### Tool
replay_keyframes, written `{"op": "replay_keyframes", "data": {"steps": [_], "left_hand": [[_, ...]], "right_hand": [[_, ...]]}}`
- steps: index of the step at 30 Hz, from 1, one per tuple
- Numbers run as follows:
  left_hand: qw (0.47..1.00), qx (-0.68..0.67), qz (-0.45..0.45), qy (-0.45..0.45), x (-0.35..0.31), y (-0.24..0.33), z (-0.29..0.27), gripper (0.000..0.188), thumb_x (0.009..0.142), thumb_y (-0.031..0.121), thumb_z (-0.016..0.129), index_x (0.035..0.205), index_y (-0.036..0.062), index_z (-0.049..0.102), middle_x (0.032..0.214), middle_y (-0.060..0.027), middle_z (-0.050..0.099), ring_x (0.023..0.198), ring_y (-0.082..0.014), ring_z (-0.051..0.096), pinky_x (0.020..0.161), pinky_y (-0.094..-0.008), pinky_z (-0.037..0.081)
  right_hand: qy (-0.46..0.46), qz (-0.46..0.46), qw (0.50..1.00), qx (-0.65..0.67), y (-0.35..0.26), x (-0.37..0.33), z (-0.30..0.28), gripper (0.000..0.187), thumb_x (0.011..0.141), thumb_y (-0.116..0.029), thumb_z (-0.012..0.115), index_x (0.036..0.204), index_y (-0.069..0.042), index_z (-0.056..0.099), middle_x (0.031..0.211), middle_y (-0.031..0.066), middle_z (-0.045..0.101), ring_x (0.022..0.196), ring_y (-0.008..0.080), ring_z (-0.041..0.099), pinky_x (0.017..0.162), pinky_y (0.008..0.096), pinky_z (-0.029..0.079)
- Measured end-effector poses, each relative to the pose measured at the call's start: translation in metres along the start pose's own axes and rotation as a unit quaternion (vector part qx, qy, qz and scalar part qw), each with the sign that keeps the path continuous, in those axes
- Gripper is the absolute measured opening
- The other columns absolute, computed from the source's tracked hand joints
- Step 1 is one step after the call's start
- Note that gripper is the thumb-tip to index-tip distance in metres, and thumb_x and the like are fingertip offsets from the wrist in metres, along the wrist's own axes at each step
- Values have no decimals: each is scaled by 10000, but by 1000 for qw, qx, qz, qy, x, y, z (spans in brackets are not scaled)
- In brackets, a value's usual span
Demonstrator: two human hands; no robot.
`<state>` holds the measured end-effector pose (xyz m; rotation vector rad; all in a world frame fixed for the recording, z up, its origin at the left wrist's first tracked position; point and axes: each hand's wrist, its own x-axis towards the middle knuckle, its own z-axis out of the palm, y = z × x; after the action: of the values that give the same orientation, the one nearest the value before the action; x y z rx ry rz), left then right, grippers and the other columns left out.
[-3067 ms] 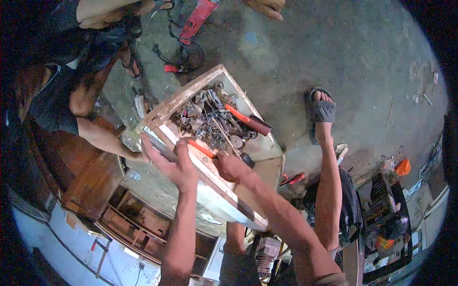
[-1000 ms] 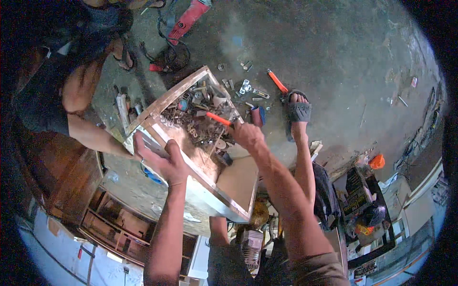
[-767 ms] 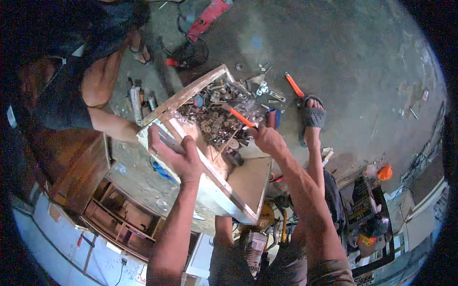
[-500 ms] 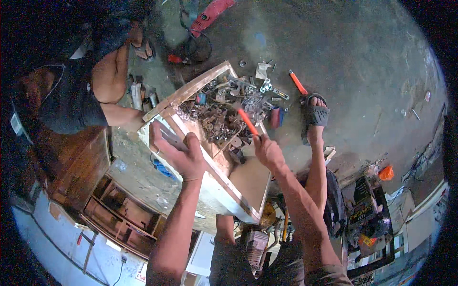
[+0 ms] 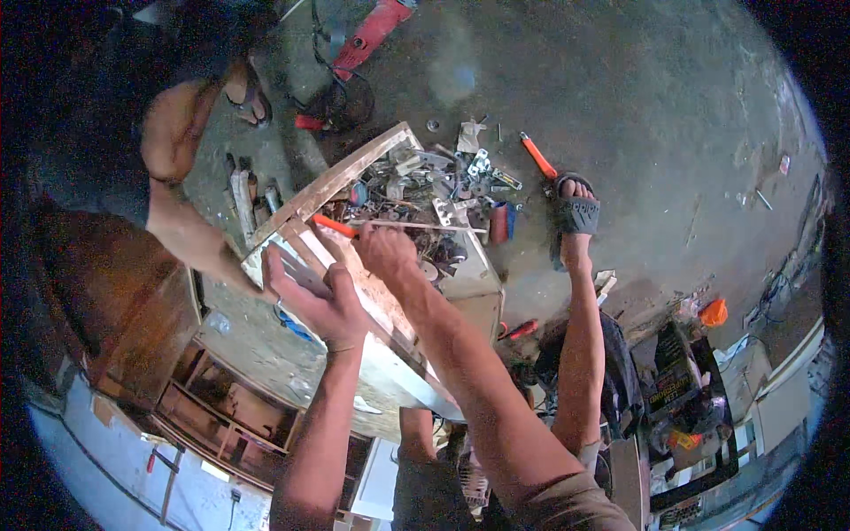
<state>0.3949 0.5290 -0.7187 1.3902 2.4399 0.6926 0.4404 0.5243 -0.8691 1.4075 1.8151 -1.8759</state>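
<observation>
A wooden drawer [image 5: 354, 168] full of metal hardware stands tilted in front of me, its white front board toward my side. My left hand [image 5: 314, 296] grips that board's edge, thumb apart from the fingers. My right hand [image 5: 388, 252] is closed round an orange-handled tool [image 5: 335, 227] above the drawer's near-left inside; the handle points left. A thin pale strip [image 5: 434, 227] runs right from beside the fist; I cannot tell whether it belongs to the tool. Loose metal pieces [image 5: 416, 168] fill the far part. A co-worker's arm [image 5: 199, 243] reaches to the drawer's left corner.
On the floor lie a second orange-handled tool [image 5: 537, 156] by my sandalled foot [image 5: 577, 212], a red power tool [image 5: 374, 40] with its cord, and a red-and-blue block [image 5: 503, 222]. Several hand tools [image 5: 243, 199] stand left of the drawer. Black bags and boxes [image 5: 673, 380] sit right.
My right hand has moved left and inward over the drawer, and the orange handle has swung to point left. My left hand still holds the front board. The view has shifted slightly.
</observation>
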Motion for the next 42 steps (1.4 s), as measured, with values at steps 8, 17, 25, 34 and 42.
{"op": "replay_keyframes", "data": {"steps": [8, 17, 25, 34, 42], "left_hand": [[1000, -4, 24, -9, -6, -4, 1, 704, 781, 102, 545, 1396, -63, 245, 1344, -259, 294, 1257, -385, 313, 1084, -485, 256], [1000, -2, 6, 1, -6, 2, 3, 708, 771, 72, 540, 1399, -55, 240, 1336, -265, 289, 1242, -385, 322, 1064, -481, 285], [999, 32, 13, 8, -4, 2, 0, 715, 764, 105, 545, 1396, -57, 251, 1326, -273, 302, 1235, -406, 322, 1071, -495, 263], [1000, 13, -26, 4, -6, 9, 6, 733, 751, 111, 560, 1397, -40, 248, 1350, -280, 285, 1260, -421, 304, 1071, -501, 253], [998, 62, -2, -8, 0, 8, -4, 740, 751, 96, 556, 1403, -38, 233, 1346, -278, 282, 1263, -418, 291, 1081, -510, 241]], "right_hand": [[-3, 19, 997, -70, 16, 5, -9, 451, 937, -449, 480, 1045, -24, 588, 924, 184, 679, 887, 332, 682, 720, 440, 552], [6, 112, 986, -124, 103, -36, -50, 475, 971, -453, 395, 1034, -10, 555, 883, 209, 685, 811, 367, 683, 700, 473, 545], [94, 164, 981, -34, 121, -83, -71, 495, 972, -472, 384, 1071, -19, 558, 818, 275, 656, 818, 460, 642, 725, 550, 507], [190, 82, 978, 1, 168, -117, -93, 429, 977, -409, 393, 1085, -31, 564, 777, 267, 635, 700, 491, 604, 585, 557, 473], [-26, 55, 998, 22, 45, -75, -40, 403, 968, -371, 443, 1003, 21, 530, 766, 224, 658, 676, 381, 658, 569, 522, 494]]}}
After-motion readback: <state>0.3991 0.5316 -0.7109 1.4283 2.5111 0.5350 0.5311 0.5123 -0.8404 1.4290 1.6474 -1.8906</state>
